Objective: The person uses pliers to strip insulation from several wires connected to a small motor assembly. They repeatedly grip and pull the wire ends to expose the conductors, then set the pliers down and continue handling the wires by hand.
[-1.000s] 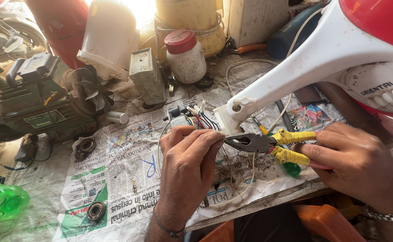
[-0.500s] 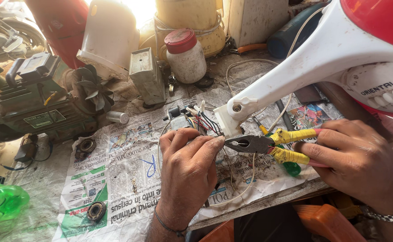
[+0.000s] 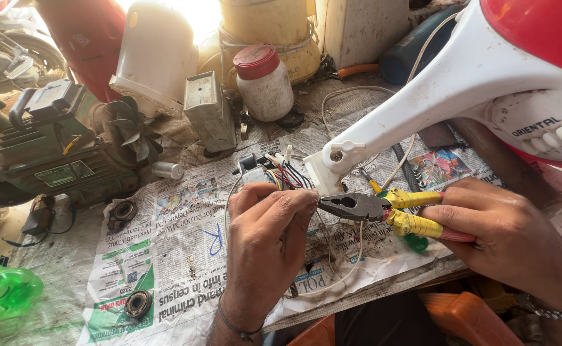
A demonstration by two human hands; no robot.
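On newspaper (image 3: 185, 256): two hands, one pliers (image 3: 383, 211).

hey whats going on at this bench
A person is working on wiring over a newspaper-covered bench. The left hand pinches a thin wire at its fingertips, and the right hand holds yellow-handled pliers with the nose right at that pinch. Just behind sits a bundle of coloured wires beside the white neck of a red and white appliance.
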